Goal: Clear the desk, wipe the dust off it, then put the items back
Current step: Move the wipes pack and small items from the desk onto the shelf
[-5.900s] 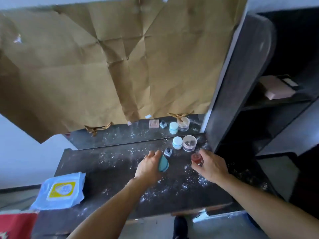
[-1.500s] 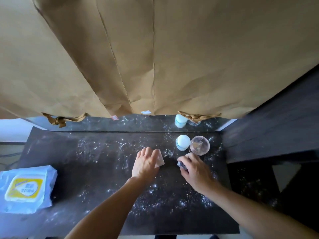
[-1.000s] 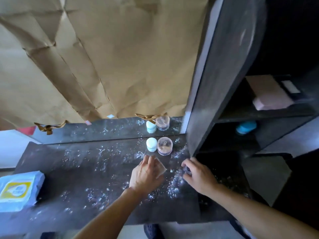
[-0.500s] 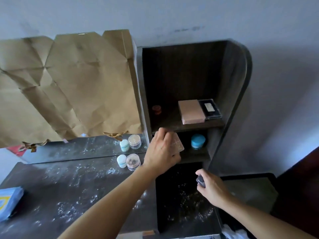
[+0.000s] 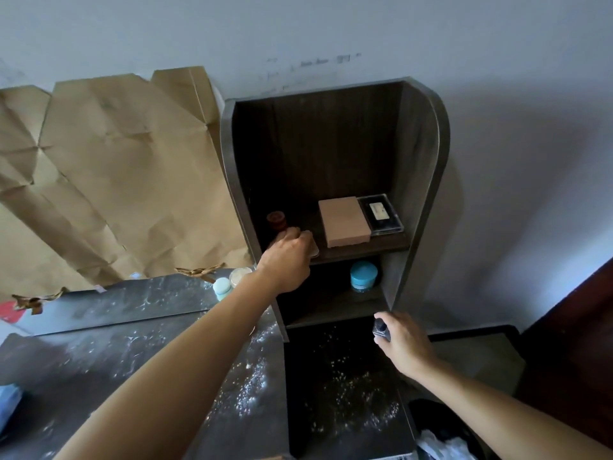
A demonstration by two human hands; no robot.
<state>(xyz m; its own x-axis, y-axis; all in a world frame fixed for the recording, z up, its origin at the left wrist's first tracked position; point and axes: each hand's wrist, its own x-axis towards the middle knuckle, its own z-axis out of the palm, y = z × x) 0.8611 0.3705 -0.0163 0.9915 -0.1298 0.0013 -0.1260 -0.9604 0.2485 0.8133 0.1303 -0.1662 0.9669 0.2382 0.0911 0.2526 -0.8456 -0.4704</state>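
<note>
The dark desk is speckled with white dust. My left hand reaches into the upper shelf of the dark shelf unit, shut on a small pale square case at the shelf's front edge, just in front of a red jar. Lower right, my right hand holds a small dark bottle in front of the lower shelf. A pink box and a black case lie on the upper shelf. A teal jar stands on the lower shelf.
A white-capped jar and a clear round jar stand at the desk's back, partly hidden by my left forearm. Crumpled brown paper covers the mirror behind. A blue wipes pack shows at the left edge. A bin with a plastic bag sits bottom right.
My left hand has carried the pale case from in front of the shelf unit onto the upper shelf's front edge. My right hand with the dark bottle has risen slightly toward the lower shelf.
</note>
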